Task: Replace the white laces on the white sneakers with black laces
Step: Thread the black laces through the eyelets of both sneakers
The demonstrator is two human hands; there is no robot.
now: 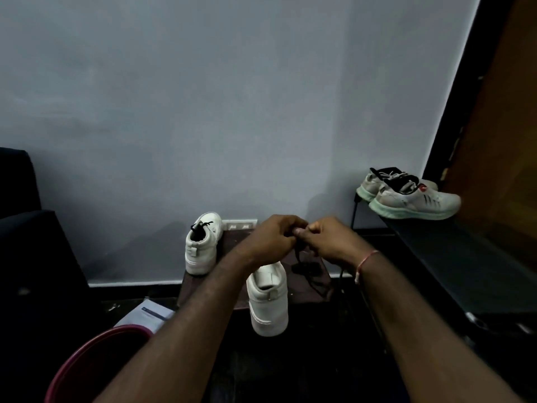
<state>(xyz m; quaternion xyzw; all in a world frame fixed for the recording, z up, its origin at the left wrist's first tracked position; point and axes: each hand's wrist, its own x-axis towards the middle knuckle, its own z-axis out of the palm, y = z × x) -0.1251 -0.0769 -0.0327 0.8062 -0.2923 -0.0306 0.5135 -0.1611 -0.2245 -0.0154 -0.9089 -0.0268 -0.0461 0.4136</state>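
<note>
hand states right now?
Left hand: fingers curled, pinching the black lace.
Right hand: pinching the same lace.

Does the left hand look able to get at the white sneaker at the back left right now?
Probably yes: the left hand has open space toward that white sneaker, nothing standing between. It pinches the black lace with the right hand, though, so it would need to let go.

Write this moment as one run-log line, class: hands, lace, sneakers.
left hand: pinches black lace | right hand: pinches same lace | near sneaker: under hands, front hidden | far sneaker: black-laced at top
</note>
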